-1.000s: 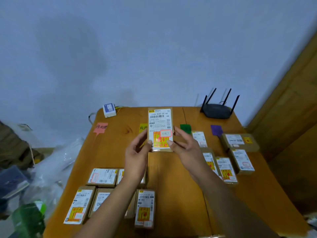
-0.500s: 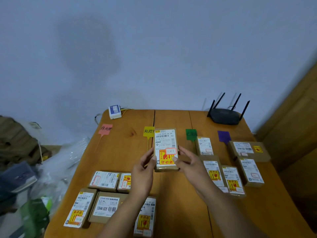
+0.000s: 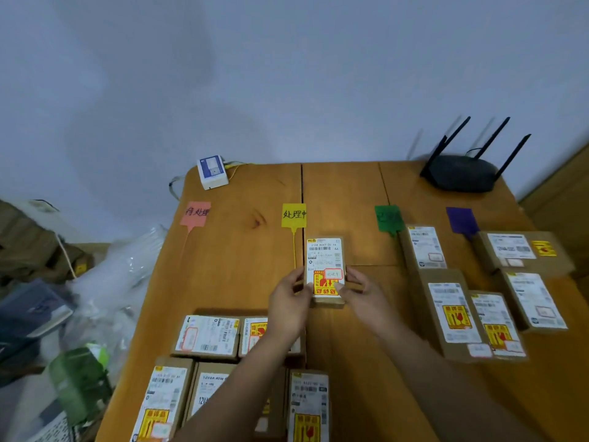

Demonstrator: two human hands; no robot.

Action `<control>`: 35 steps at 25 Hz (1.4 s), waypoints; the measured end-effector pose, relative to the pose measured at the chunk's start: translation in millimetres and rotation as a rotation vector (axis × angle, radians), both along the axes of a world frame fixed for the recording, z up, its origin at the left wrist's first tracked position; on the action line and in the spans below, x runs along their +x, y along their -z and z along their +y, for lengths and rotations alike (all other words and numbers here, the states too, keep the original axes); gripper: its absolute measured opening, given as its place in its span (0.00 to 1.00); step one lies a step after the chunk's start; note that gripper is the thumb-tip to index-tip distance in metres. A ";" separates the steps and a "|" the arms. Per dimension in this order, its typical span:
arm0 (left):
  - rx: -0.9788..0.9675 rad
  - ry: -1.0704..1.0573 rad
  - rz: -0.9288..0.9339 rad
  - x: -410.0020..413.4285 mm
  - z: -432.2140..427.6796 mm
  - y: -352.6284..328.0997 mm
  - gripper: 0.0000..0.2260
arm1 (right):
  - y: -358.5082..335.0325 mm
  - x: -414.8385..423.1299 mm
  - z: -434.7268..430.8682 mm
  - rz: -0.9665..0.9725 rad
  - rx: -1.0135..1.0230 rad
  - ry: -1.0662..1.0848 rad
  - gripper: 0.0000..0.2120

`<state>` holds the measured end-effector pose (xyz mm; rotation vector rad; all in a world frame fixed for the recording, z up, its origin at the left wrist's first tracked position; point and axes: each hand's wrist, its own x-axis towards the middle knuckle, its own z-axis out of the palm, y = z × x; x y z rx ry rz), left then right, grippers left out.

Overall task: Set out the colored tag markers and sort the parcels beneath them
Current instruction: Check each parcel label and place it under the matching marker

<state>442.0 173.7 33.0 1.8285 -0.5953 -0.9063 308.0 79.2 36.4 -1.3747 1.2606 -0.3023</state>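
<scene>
Comparing with a second ago: held parcel (image 3: 325, 271) has come down from mid-air, where it covered the gap between the yellow and green tags, to a spot just below the yellow tag (image 3: 294, 215), alongside that tag's thin tail. The head view has also tipped down and closer. Parcel sits low over the table (image 3: 242, 260); cannot tell whether it touches the wood. Grip: left hand (image 3: 288, 301) and right hand (image 3: 363, 298) both pinch the near end of the parcel, thumbs on the label face at the red-and-yellow sticker, fingers curled at the side edges. Label faces up, long axis pointing away from the person. Counts: four tags in a row across the far half: pink tag (image 3: 195, 213), yellow, green tag (image 3: 387, 218), purple tag (image 3: 461, 220). Eleven parcels visible: one held; five in the near-left group (image 3: 207, 336), partly hidden by the left forearm; three in the green group (image 3: 449, 314) below the green tag; two in the purple group (image 3: 535, 301) below the purple tag. One black router (image 3: 460, 173) at the far right, one small white box (image 3: 213, 172) at the far-left corner.
</scene>
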 end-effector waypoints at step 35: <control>0.210 -0.197 -0.072 -107.0 154.0 53.1 0.16 | 68.0 -86.2 133.2 0.012 0.304 0.003 0.28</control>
